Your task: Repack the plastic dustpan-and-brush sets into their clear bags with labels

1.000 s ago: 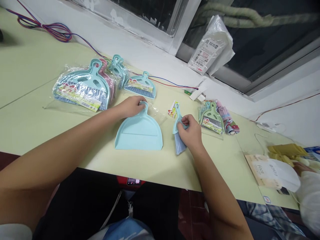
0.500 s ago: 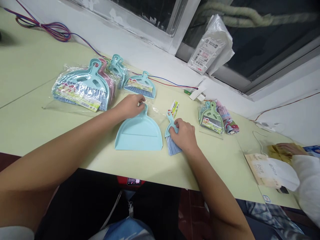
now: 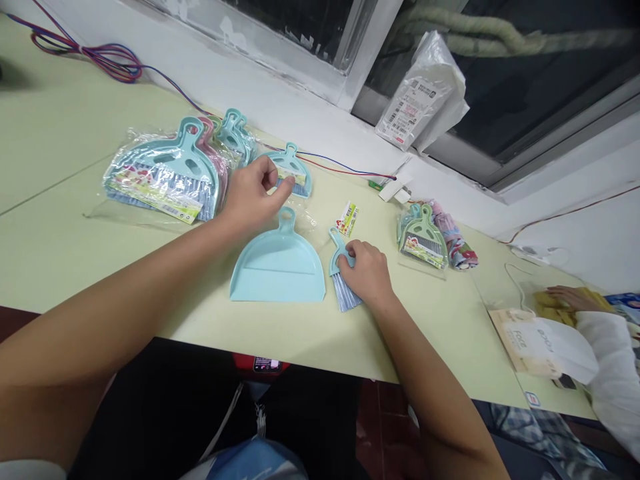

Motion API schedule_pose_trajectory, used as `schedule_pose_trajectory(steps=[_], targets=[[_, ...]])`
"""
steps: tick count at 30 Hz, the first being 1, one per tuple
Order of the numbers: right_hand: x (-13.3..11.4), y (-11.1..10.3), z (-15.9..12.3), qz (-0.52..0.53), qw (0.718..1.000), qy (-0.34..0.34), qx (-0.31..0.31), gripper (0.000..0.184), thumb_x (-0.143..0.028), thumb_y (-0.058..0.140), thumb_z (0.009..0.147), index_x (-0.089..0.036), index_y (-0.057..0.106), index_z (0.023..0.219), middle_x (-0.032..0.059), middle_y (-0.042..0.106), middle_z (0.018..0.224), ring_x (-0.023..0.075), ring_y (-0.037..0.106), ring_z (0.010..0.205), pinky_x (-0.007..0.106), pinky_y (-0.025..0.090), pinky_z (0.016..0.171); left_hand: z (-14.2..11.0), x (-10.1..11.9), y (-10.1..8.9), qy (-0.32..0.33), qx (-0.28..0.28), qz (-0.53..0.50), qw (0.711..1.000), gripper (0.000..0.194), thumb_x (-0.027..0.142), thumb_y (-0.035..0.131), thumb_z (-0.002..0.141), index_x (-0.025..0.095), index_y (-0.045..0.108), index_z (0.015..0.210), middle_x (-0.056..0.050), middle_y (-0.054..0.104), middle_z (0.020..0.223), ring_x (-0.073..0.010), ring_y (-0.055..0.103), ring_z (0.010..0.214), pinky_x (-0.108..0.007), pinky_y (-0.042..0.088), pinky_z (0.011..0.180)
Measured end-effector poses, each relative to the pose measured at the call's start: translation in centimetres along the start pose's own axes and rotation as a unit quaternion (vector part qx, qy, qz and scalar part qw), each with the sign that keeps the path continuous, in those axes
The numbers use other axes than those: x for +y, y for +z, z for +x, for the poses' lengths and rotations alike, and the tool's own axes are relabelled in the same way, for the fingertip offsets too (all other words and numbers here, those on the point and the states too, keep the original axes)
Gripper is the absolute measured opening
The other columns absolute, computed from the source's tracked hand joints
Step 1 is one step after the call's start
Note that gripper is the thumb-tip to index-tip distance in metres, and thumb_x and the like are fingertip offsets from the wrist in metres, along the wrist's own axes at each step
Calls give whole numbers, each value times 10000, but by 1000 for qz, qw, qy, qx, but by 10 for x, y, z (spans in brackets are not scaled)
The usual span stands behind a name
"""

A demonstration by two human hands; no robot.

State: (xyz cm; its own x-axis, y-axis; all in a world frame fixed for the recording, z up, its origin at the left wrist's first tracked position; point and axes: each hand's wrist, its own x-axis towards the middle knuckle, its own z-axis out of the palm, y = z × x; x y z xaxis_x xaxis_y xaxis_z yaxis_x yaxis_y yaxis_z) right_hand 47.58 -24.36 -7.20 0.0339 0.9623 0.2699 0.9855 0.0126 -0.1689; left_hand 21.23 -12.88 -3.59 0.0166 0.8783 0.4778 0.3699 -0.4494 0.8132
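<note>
A light blue dustpan (image 3: 278, 270) lies on the table with its wide edge facing me. Just above and left of its handle is my left hand (image 3: 255, 191), thumb and fingers apart, holding nothing. To the dustpan's right, my right hand (image 3: 369, 270) grips a small hand brush (image 3: 341, 265) around its light blue upper part; the blue-grey bristles point towards me. A printed label card (image 3: 347, 219) lies just beyond the brush handle. Clear plastic film (image 3: 313, 230) lies behind the dustpan, partly hidden.
Bagged dustpan-and-brush sets (image 3: 165, 170) stand at the left, with another blue set (image 3: 290, 167) behind my left hand. A green bagged set (image 3: 424, 237) lies at the right beside a rolled patterned cloth (image 3: 453, 233). At far right, a co-worker's hand (image 3: 575, 298) rests on yellow cloth.
My left hand has let go of the dustpan handle and risen up and left, its fingers parting. The brush has shifted slightly under my right hand, which keeps its grip.
</note>
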Motion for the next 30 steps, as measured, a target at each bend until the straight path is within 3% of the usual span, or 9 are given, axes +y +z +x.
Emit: schedule_pose_trajectory(steps=[4, 7, 9, 12, 15, 17, 20, 25, 30], targets=[[-3, -5, 0, 43, 996, 23, 75, 166, -326, 570, 876, -243, 463, 780, 35, 582, 787, 226, 536, 783, 346, 370, 728, -2, 1, 1, 18, 16, 19, 1000, 474, 391, 730, 830, 229, 326, 641, 29, 279, 598, -144, 372, 616, -311, 398, 611], [-10, -6, -4, 154, 980, 80, 96, 397, -350, 575, 870, -258, 255, 653, -53, 304, 593, 146, 311, 573, 312, 280, 592, -3, 0, 5, 40, -5, 5, 999, 553, 384, 692, 846, 222, 223, 601, 38, 183, 567, -124, 272, 564, -298, 344, 549], [-14, -5, -7, 235, 961, 101, 106, 472, -360, 550, 889, -258, 161, 642, -62, 166, 591, 128, 202, 557, 308, 234, 557, -4, 0, 8, 61, -21, -7, 998, 565, 364, 665, 863, 217, 192, 589, 37, 165, 569, -118, 241, 552, -296, 318, 535], [-14, -1, -7, 299, 940, 94, 131, 491, -358, 540, 906, -262, 131, 650, -59, 128, 616, 119, 174, 570, 301, 230, 550, -5, -2, 10, 74, -30, -10, 997, 572, 372, 641, 883, 215, 182, 579, 34, 164, 564, -120, 240, 544, -299, 307, 526], [-7, 0, -2, 296, 938, 77, 161, 458, -328, 564, 896, -263, 183, 651, -63, 183, 616, 124, 227, 569, 295, 278, 559, -4, -6, 10, 71, -29, 7, 997, 570, 414, 630, 897, 217, 199, 579, 30, 178, 552, -130, 277, 544, -303, 313, 529], [0, -2, 3, 271, 941, 55, 196, 364, -288, 558, 882, -260, 281, 647, -47, 321, 647, 141, 358, 609, 294, 366, 605, -4, -10, 9, 74, -28, 20, 997, 551, 420, 634, 892, 218, 226, 583, 29, 209, 549, -137, 312, 554, -307, 326, 547], [5, -3, 7, 249, 940, 26, 230, 203, -208, 497, 856, -236, 495, 655, 37, 551, 849, 193, 584, 853, 343, 498, 793, -4, -13, 10, 87, -38, 36, 995, 497, 381, 640, 889, 218, 278, 590, 28, 282, 553, -141, 359, 569, -314, 362, 591], [7, 0, 4, 304, 933, 26, 194, 318, -127, 420, 779, -245, 687, 652, 66, 734, 1048, 241, 653, 1149, 452, 489, 1053, -8, -10, 11, 97, -56, 49, 992, 424, 329, 654, 886, 221, 344, 617, 28, 382, 575, -139, 412, 577, -318, 400, 631], [12, 0, 4, 373, 914, 99, 126, 290, -178, 441, 760, -223, 721, 702, 57, 763, 852, 260, 713, 1040, 424, 535, 982, -10, -8, 11, 88, -70, -3, 994, 145, 319, 645, 902, 238, 527, 873, 13, 603, 747, -138, 534, 640, -299, 436, 645]])
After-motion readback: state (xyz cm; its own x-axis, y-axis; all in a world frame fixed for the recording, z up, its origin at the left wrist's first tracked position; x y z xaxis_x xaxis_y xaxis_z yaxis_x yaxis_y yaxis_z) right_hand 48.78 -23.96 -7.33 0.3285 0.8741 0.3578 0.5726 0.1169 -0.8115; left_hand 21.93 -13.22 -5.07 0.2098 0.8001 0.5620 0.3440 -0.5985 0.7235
